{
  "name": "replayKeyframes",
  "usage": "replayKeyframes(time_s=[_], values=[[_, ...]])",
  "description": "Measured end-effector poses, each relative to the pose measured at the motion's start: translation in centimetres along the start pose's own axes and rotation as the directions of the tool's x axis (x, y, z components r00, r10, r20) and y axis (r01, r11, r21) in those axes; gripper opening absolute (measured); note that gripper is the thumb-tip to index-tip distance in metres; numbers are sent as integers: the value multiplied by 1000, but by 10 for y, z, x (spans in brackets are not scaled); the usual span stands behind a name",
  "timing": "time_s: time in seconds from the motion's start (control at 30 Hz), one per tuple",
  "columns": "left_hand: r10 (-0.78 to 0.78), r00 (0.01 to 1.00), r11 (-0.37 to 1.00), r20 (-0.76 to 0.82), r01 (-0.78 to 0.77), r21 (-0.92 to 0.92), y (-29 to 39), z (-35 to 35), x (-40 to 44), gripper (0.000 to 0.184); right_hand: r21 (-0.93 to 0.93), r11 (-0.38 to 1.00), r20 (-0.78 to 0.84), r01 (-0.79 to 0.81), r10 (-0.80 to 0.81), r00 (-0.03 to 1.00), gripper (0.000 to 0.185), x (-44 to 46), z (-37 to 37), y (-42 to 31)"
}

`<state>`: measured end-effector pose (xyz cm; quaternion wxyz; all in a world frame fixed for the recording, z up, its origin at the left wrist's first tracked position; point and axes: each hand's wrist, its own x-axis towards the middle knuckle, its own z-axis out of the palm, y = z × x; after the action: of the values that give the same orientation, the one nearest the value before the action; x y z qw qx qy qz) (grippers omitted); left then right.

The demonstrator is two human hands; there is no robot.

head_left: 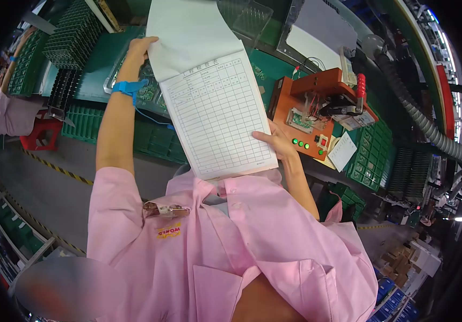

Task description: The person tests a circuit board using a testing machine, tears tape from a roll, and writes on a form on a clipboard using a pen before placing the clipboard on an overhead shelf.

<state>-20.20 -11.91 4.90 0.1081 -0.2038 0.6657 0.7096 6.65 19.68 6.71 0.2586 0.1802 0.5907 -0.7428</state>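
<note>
A pad of printed forms with a ruled grid is held up in front of my chest, its top sheets folded back over the upper end. My left hand pinches the left edge of the folded-back sheets, and a blue wrist strap with a cord is on that arm. At the lower right edge of the pad, my right hand grips it, thumb on the front and the other fingers mostly hidden behind. The grid cells look mostly blank.
An orange test fixture with a circuit board, wires and lit green buttons stands to the right. A handwritten note lies beside it. Green crates and black racks flank the bench. Another person's pink sleeve is at far left.
</note>
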Motion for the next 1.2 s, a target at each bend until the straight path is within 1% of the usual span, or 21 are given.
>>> replayKeyframes(time_s=[0.07, 0.17, 0.23, 0.27, 0.33, 0.37, 0.4, 0.43, 0.47, 0.53, 0.6, 0.67, 0.7, 0.73, 0.83, 0.9, 0.93, 1.0, 1.07, 1.13, 1.2], values=[[3, 990, 997, 141, -14, 73, 11, -5, -5, 39, 12, 1000, 13, 24, -24, 1000, 44, -5, -1, -10], [-9, 936, 972, 352, -75, 224, 29, -11, -26, 52, -101, 989, 99, 105, -95, 991, 41, -13, -5, -27], [-47, 870, 946, 490, -119, 303, 36, -25, -39, 61, -128, 981, 119, 143, -128, 985, 40, -15, -4, -36], [-55, 832, 941, 553, -142, 307, 36, -37, -46, 66, -155, 969, 164, 191, -165, 973, 39, -15, -4, -39], [-87, 730, 944, 678, -156, 290, 22, -73, -49, 65, -194, 939, 230, 284, -238, 944, 35, -18, -6, -44], [177, 715, 925, 677, -356, 134, 1, -98, -59, 60, -211, 921, 245, 328, -275, 930, 34, -26, -10, -46], [429, 649, 833, 628, -553, 4, -20, -123, -67, 55, -188, 930, 239, 317, -270, 933, 34, -35, -2, -55], [476, 669, 830, 571, -557, -39, -27, -141, -80, 54, -165, 938, 230, 306, -266, 936, 34, -39, 9, -63], [404, 762, 886, 507, -464, -10, -31, -154, -98, 53, -169, 930, 248, 326, -280, 927, 33, -38, 14, -63], [219, 916, 968, 337, -248, 44, -37, -173, -135, 50, -64, 939, 279, 339, -309, 909, 29, -32, 22, -56], [95, 978, 993, 185, -105, 46, -37, -161, -165, 48, 45, 933, 332, 357, -351, 876, 36, -14, 25, -37], [69, 997, 998, 43, -69, 1, -35, -126, -200, 47, 118, 936, 320, 331, -351, 880, 35, -7, 36, -24], [70, 997, 997, -39, -71, -26, -33, -110, -215, 48, 180, 936, 330, 303, -347, 878, 33, -5, 41, -20], [70, 997, 997, -35, -70, -13, -37, -102, -223, 48, 192, 933, 324, 303, -352, 878, 33, -4, 45, -17], [106, 962, 994, -250, -103, 25, -64, -95, -238, 46, 221, 950, 361, 220, -290, 887, 32, -5, 55, -12], [115, 944, 993, -310, -107, 43, -66, -91, -238, 46, 235, 953, 364, 190, -268, 892, 32, -5, 56, -12], [174, 932, 968, -318, -221, -116, -64, -89, -237, 46, 230, 952, 387, 204, -282, 878, 31, -5, 57, -13], [276, 891, 808, -362, -419, -415, -55, -81, -235, 45, 218, 948, 433, 232, -307, 847, 29, -5, 57, -17], [311, 871, 680, -380, -483, -552, -47, -70, -232, 44, 211, 944, 439, 252, -322, 839, 28, -5, 57, -21], [221, 875, 769, -430, -428, -475, -39, -56, -232, 48, 190, 935, 403, 299, -352, 845, 28, -6, 58, -25], [137, 852, 846, -506, -366, -387, -31, -49, -237, 54, 169, 928, 390, 332, -373, 842, 27, -7, 61, -28]])
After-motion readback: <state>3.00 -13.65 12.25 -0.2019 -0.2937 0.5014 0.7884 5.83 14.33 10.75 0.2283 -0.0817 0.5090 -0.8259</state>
